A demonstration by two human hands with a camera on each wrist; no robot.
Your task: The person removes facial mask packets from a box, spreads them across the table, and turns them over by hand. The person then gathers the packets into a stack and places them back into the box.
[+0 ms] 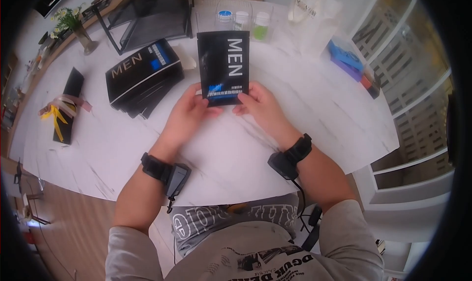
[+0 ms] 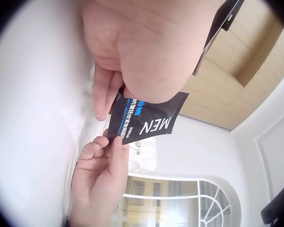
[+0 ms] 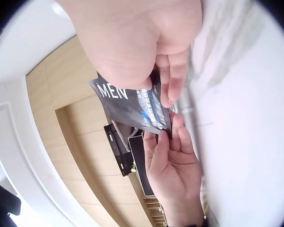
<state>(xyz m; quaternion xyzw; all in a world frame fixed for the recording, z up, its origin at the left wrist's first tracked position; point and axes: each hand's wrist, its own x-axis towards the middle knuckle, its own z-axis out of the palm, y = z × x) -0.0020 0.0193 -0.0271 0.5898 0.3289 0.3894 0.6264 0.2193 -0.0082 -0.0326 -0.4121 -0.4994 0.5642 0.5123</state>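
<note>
Both hands hold up one black sachet [image 1: 223,64] with white "MEN" lettering and blue print. My left hand [image 1: 191,109] pinches its lower left corner, thumb on the front and fingers behind. At the lower right corner my right hand [image 1: 260,104] pinches it the same way. In the left wrist view the sachet [image 2: 144,118] leans above the tabletop, with the right hand [image 2: 102,165] at its near corner. From the right wrist the sachet [image 3: 132,106] shows its printed face, and the left hand [image 3: 173,165] grips the bottom edge.
Left of the sachet, a black "MEN" box [image 1: 142,67] lies on a pile of black sachets [image 1: 147,106]. A ribboned black box [image 1: 69,106], flower vase [image 1: 84,37] and dark rack [image 1: 152,20] stand further left. Behind are lidded jars [image 1: 241,21], a white bag [image 1: 314,22] and blue box [image 1: 345,54].
</note>
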